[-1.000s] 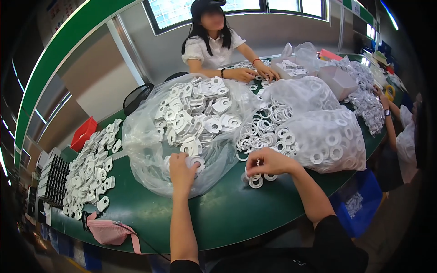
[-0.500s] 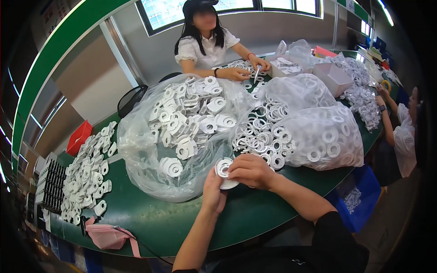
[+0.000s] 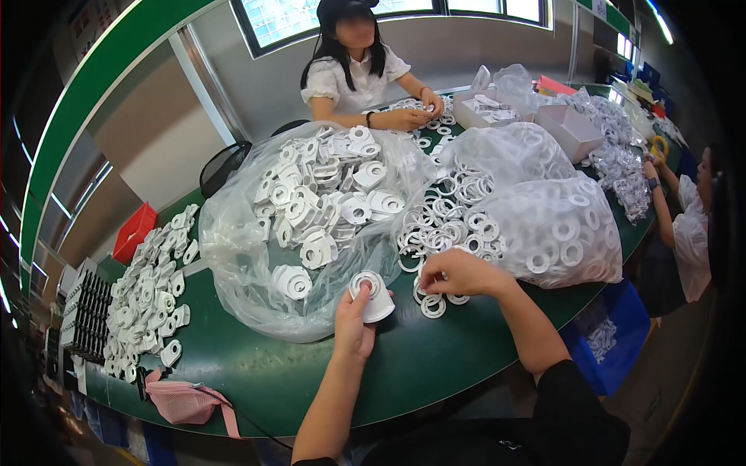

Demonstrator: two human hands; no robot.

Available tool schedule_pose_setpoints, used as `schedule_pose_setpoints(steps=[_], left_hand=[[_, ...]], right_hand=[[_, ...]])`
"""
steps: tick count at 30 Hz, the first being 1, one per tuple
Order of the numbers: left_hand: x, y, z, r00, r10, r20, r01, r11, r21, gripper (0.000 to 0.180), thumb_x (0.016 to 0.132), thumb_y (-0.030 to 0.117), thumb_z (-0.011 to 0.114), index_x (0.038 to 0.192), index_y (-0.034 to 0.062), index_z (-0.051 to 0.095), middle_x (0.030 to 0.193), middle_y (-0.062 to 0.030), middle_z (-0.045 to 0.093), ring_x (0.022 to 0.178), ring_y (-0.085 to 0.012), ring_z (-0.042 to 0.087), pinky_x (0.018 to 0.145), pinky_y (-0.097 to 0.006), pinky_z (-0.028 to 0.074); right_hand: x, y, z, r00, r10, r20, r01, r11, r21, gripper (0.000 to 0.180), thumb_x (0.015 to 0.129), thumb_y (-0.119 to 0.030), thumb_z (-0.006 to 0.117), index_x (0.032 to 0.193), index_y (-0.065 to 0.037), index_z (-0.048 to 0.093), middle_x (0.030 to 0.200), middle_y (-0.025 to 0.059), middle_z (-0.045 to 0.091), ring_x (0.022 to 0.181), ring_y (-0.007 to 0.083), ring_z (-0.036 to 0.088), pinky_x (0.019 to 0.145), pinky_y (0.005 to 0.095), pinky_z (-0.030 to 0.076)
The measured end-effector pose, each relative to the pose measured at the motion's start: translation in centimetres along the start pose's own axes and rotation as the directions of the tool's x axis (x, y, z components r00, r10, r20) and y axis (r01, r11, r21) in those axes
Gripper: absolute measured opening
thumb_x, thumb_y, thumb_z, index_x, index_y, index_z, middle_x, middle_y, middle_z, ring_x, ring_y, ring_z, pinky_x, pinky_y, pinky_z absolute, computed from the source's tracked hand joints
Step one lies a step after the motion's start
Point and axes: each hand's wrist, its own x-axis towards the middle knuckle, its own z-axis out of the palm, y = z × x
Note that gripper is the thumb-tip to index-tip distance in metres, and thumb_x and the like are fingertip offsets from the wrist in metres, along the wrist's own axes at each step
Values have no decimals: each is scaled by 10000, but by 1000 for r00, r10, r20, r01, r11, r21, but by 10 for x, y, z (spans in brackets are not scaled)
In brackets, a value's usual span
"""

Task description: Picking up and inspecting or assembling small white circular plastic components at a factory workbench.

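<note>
My left hand holds a white plastic part with a round recessed socket at its upper end, the thumb lying over the socket. To its right, my right hand is at the near edge of a pile of loose white rings. Its fingers are bent and pinched on a white ring, partly hidden by the fingertips. Beyond my left hand, a large clear plastic bag lies spread open, heaped with similar white parts. One part sits apart near the bag's front.
Clear bags of rings stand at the right. More white parts lie at the left, near a red bin and pink pouch. Across the green table a person works; another is at the right.
My right hand has left the white part and moved right to the rings. My left hand has shifted slightly left with the part tilted. The person opposite has brought both hands together.
</note>
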Motion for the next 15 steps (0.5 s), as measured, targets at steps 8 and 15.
schedule_pose_setpoints(steps=[8,15], left_hand=[[-2,-2,6,997,-5,80,8,999,-34,296,921,97,528,1204,26,475,1167,-137,585,1014,-253,609,825,-347,530],[-8,-2,10,989,-49,137,39,997,73,423,854,-9,526,1261,38,421,1231,-132,555,1057,-274,592,826,-368,546]], right_hand=[[-3,1,8,974,187,129,-151,956,-251,203,690,-205,731,828,-66,680,734,72,647,713,227,634,621,344,480],[0,2,3,957,-130,-261,92,984,-154,116,803,-136,662,844,-29,652,804,71,654,673,179,601,606,300,467]])
